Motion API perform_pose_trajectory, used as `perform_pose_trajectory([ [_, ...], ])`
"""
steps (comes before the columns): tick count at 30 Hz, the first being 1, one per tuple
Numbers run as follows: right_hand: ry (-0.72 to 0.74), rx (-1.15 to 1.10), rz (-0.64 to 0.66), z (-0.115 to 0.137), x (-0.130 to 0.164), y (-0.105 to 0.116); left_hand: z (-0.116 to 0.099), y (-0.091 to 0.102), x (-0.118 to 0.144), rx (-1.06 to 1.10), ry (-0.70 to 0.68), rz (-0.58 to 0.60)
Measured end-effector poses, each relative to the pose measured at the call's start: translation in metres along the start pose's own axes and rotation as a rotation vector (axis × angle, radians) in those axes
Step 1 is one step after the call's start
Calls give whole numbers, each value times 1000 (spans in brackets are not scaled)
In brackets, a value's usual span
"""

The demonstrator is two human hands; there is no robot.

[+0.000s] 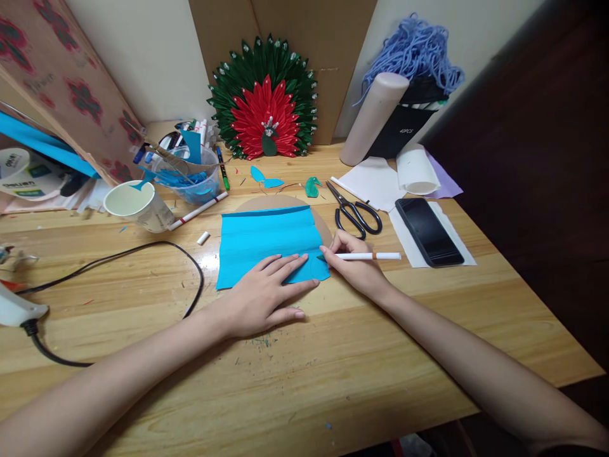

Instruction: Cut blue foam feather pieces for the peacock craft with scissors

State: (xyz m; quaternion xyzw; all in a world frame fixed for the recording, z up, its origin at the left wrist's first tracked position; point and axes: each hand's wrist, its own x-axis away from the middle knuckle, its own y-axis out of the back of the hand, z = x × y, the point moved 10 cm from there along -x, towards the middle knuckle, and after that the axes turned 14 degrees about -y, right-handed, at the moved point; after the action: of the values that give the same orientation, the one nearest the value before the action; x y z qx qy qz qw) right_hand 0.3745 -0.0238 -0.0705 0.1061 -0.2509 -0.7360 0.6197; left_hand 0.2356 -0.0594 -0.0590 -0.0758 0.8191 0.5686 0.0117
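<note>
Head view: left hand point(264, 295) flat, released, pressing blue paper point(269, 244); right hand point(354, 260) grasping pen point(366, 256) at paper's right edge.

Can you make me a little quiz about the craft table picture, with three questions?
1. True or false: the right hand holds a white pen.
2. What lies flat under the left hand? A) blue paper B) the black phone C) the paper cup
3. Which tool lies just behind the right hand, between the blue paper and the phone?

Key
1. True; its tip meets the right edge of the blue paper.
2. A; the fingers press on the paper's near edge.
3. The black scissors, lying on the wooden table.
</note>
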Motion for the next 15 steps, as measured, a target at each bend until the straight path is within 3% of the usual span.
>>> perform_pose_trajectory([
  [15,-4,13,-39,2,-1,5,0,-1,0,-3,2,9],
])
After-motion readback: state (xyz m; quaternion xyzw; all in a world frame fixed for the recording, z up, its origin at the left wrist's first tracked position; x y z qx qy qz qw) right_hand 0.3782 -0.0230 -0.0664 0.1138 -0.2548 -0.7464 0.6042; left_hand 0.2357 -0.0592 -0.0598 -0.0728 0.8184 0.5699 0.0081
